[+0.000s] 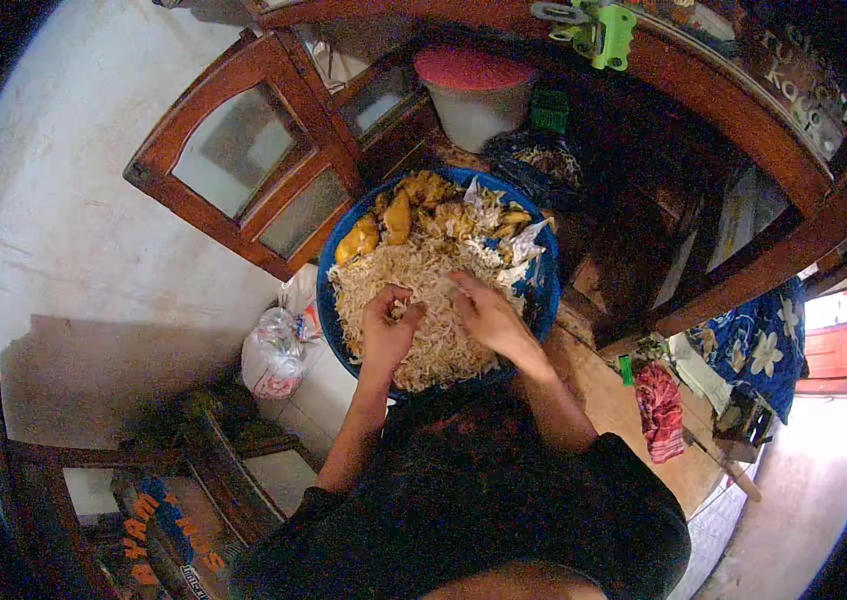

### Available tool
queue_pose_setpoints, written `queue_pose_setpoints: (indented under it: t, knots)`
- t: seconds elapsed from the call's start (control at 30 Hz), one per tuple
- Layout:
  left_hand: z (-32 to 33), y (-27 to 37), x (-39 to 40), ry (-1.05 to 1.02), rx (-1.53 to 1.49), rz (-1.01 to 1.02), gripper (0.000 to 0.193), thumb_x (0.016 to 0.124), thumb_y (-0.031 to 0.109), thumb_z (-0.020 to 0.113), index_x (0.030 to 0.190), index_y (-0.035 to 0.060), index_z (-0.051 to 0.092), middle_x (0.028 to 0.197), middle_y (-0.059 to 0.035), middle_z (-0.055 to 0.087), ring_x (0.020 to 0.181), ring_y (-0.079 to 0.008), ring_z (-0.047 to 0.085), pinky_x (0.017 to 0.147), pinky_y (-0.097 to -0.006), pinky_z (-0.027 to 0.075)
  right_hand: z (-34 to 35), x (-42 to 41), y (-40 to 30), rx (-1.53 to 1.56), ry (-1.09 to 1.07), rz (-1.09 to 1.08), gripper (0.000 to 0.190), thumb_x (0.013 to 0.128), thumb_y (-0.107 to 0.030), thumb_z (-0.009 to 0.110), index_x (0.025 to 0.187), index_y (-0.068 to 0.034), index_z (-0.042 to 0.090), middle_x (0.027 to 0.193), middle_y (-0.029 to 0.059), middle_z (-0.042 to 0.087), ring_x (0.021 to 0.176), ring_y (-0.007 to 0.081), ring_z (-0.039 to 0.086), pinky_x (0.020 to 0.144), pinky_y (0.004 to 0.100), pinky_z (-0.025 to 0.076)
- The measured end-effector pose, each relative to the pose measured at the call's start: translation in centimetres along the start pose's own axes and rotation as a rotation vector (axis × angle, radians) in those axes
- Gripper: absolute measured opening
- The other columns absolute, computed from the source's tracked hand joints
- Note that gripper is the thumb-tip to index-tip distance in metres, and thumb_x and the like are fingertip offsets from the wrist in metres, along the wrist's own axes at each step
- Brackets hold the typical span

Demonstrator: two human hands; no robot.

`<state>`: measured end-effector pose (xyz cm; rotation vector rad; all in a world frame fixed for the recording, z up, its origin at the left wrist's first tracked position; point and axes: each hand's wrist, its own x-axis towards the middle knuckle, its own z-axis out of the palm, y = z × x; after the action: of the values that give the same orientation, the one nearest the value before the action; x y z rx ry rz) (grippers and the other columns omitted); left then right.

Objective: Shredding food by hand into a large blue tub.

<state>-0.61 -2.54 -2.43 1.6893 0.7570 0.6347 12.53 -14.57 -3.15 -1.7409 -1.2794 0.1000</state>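
Right in front of me stands a round blue plastic basin (326, 300), heaped with pale stringy strands that look like bean sprouts (438, 352). Yellow-brown pieces of food (397, 217), whose kind I cannot settle, lie along its far rim. Crumpled whitish scraps (528, 244) are at the far right of the basin. My left hand (387, 326) is over the sprouts with its fingers curled toward the thumb; whether a strand is pinched there is too small to tell. Over the right half of the heap is my right hand (494, 322), its fingertips blurred and pointing left.
Behind the basin are a whitish tub with a red lid (476, 67), a green basket (549, 112) and a black plastic bag (524, 161). A glazed wooden cabinet door (258, 244) swings out on the left, above a white plastic bag (273, 356). A red cloth (660, 412) lies at right.
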Motion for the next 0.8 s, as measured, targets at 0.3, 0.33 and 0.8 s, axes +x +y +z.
queue_pose_setpoints:
  t: [0.3,0.33,0.8]
  knots:
    - [-0.3,0.2,0.1,-0.112,-0.092,-0.058,0.016,0.071,0.0,0.06,0.087,0.0022,0.057,0.075,-0.0014,0.054,0.067,-0.0076,0.05,0.057,-0.0225,0.04,-0.7,0.7,-2.6,0.191,-0.391,0.38,0.04,0.088,-0.021,0.047,0.126,-0.008,0.04,0.095,0.0186,0.059,0.066,0.0241,0.057,0.069,0.0365,0.046]
    - [-0.1,0.4,0.4,-0.128,-0.168,-0.013,0.019,0.071,-0.001,0.06,0.089,0.0027,0.057,0.077,-0.002,0.055,0.071,-0.0078,0.05,0.058,-0.0227,0.04,-0.5,0.4,-1.4,0.136,-0.249,0.272,0.04,0.088,-0.021,0.047,0.126,-0.007,0.04,0.096,0.0194,0.059,0.066,0.0239,0.057,0.068,0.0362,0.046]
    - [-0.3,1.1,0.2,-0.071,-0.205,-0.101,0.026,0.073,-0.004,0.061,0.098,0.0018,0.054,0.072,-0.0015,0.054,0.061,-0.0071,0.051,0.051,-0.0185,0.039,-2.3,1.2,-4.2,0.335,-0.385,0.395,0.038,0.09,-0.022,0.045,0.125,-0.007,0.043,0.086,0.0107,0.06,0.057,0.0118,0.051,0.055,0.0292,0.044]
